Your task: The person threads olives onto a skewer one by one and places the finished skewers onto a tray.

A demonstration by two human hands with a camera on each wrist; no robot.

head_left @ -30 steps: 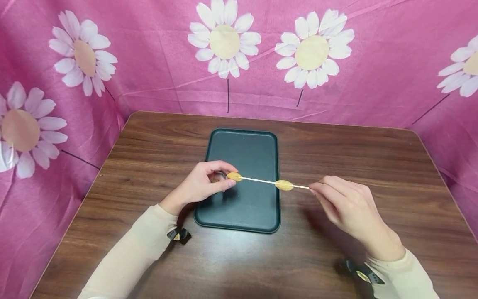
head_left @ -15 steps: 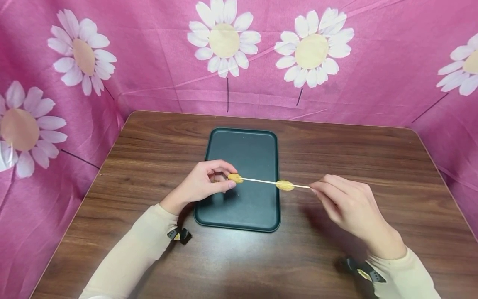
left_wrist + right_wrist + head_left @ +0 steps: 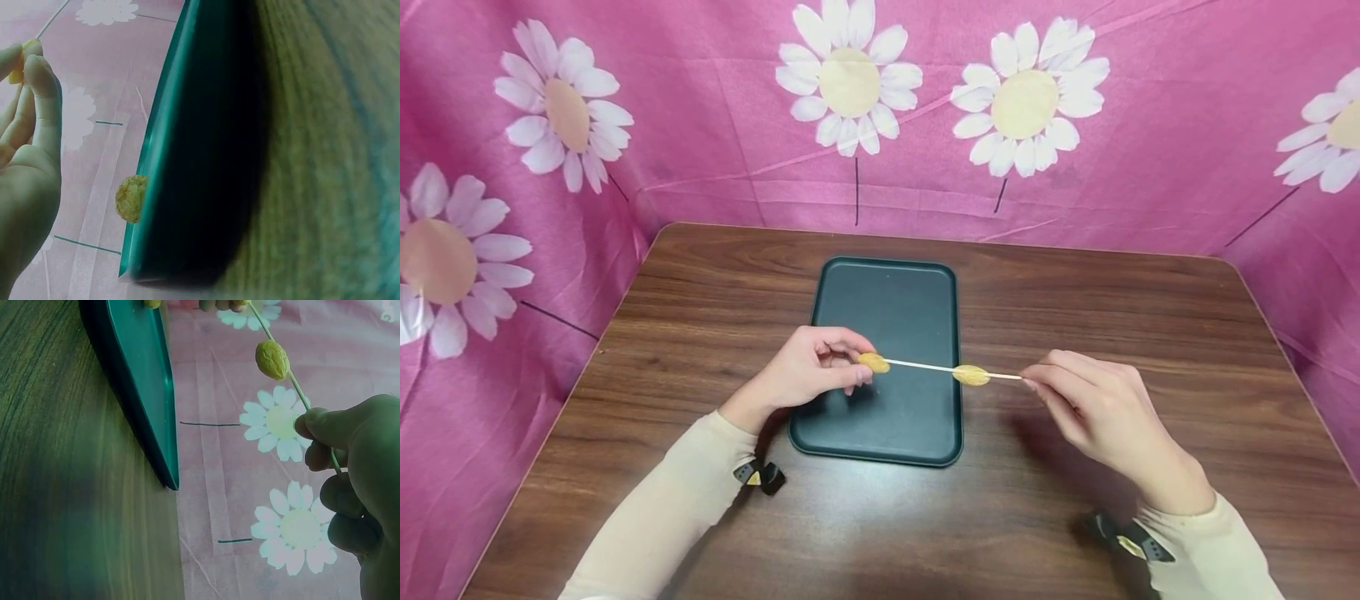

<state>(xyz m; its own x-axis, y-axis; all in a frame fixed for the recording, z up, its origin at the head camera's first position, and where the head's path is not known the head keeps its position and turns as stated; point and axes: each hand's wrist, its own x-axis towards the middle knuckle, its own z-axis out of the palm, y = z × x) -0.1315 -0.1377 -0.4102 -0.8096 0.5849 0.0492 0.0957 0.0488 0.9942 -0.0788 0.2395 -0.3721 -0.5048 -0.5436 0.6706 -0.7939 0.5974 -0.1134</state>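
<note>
As the left hand (image 3: 797,371) dips slightly, its grip pinching a yellow piece (image 3: 875,363) at the stick (image 3: 919,365) tip above the tray (image 3: 880,300), the right hand (image 3: 1112,421) pinches the opposite end, a second piece (image 3: 971,376) still well apart between.

Now a thin pale skewer (image 3: 920,365) is held crosswise above the dark tray (image 3: 895,304), its right end past the right edge; a wrinkled yellow oval (image 3: 972,376) is threaded on it, over that edge; a second yellow piece (image 3: 874,362) is pinched at the left tip.
</note>
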